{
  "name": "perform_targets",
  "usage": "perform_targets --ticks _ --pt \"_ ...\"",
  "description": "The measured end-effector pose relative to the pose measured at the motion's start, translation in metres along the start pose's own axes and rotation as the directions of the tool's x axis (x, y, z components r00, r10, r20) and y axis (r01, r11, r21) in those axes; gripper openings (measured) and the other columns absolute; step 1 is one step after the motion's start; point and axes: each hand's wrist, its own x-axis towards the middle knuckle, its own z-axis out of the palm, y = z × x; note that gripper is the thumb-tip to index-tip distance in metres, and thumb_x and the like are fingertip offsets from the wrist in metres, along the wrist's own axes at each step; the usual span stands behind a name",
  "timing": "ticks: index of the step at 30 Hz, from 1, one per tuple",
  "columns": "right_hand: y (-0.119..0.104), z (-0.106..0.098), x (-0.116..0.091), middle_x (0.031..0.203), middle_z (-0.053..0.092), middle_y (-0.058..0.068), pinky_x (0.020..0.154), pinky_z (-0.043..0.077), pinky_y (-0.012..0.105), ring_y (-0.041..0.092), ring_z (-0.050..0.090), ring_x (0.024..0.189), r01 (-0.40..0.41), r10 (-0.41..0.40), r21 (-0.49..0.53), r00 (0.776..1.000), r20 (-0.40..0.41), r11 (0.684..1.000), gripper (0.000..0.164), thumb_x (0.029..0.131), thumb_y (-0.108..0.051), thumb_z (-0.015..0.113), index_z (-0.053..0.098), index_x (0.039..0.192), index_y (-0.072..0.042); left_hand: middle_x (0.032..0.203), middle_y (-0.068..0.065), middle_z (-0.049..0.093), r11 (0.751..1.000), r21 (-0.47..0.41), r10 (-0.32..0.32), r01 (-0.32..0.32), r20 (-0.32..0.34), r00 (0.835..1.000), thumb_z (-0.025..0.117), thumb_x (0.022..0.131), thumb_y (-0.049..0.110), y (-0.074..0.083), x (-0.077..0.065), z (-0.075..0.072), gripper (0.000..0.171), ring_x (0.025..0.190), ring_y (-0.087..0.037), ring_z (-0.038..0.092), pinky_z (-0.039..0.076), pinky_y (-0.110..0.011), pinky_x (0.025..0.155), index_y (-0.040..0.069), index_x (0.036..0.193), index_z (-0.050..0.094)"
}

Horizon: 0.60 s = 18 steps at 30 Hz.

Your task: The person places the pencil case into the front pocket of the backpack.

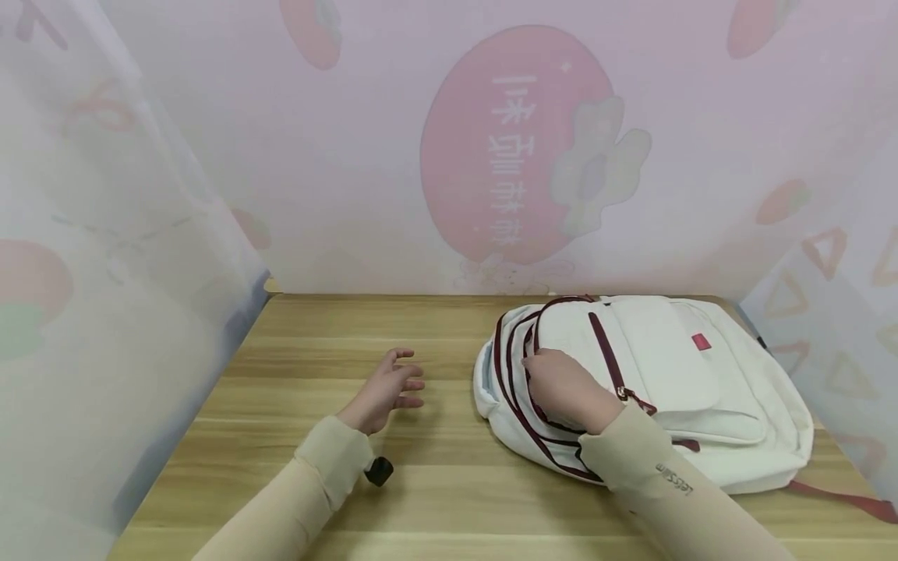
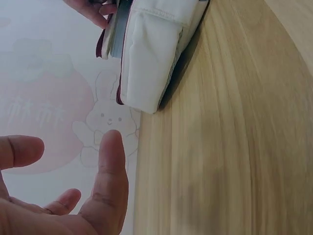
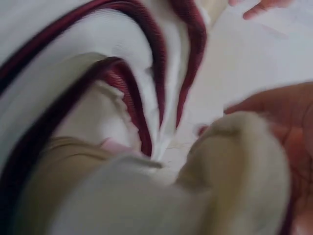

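A white backpack with dark red zipper trim lies on the wooden table at the right, its zipped compartments gaping toward the left. My right hand grips the fabric edge of the front compartment with curled fingers. Close up in the right wrist view, that pale flap bulges beside the hand, and something beige and a bit of pink show inside the opening; what they are is unclear. To the left of the bag, my left hand hovers above the table with fingers spread, touching nothing.
The wooden table meets a pink printed wall at the back, with pale printed sheets at both sides. A dark red strap trails from the bag's right end. A small black device sits at my left wrist.
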Motion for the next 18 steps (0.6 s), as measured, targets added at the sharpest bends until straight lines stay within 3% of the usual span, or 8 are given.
perform_targets --ticks 5,12,15,18 --pt "-0.009 -0.005 0.005 0.114 0.070 0.022 0.093 0.055 0.050 0.038 0.066 0.108 0.051 -0.053 0.032 0.997 0.063 0.998 0.033 0.094 0.002 0.054 0.068 0.124 0.007 0.145 -0.032 0.038 0.993 0.113 0.040 -0.042 0.023 0.999 0.047 0.109 0.014 0.001 -0.006 -0.015 0.054 0.129 -0.048 0.046 0.058 -0.044 0.091 0.001 0.155 0.023" --pt "-0.024 0.001 0.022 0.116 0.070 0.022 0.087 0.055 0.056 0.041 0.067 0.102 0.070 -0.070 -0.036 0.997 -0.009 0.997 0.046 0.101 -0.018 0.060 0.058 0.143 0.002 0.148 -0.031 0.034 0.974 0.192 0.108 -0.121 0.078 0.991 0.048 0.111 0.022 0.009 -0.012 -0.039 0.061 0.136 -0.049 0.038 0.048 -0.056 0.105 0.000 0.158 0.018" --pt "-0.035 0.007 0.033 0.135 0.062 0.020 0.099 0.050 0.057 0.041 0.059 0.121 0.050 -0.051 -0.012 0.998 -0.048 0.999 0.054 0.106 -0.029 0.057 0.048 0.153 -0.004 0.152 -0.032 0.031 0.920 0.344 0.174 -0.188 0.073 0.982 0.051 0.110 0.030 0.013 -0.013 -0.048 0.067 0.140 -0.048 0.035 0.041 -0.061 0.111 0.001 0.160 0.017" --pt "-0.043 0.015 0.046 0.148 0.053 0.018 0.110 0.042 0.058 0.040 0.047 0.137 0.058 -0.057 0.009 0.995 -0.083 0.998 0.061 0.108 -0.037 0.054 0.039 0.159 -0.009 0.156 -0.034 0.028 0.797 0.547 0.268 -0.255 0.058 0.962 0.056 0.108 0.035 0.015 -0.015 -0.054 0.075 0.144 -0.050 0.032 0.035 -0.064 0.113 -0.003 0.160 0.018"
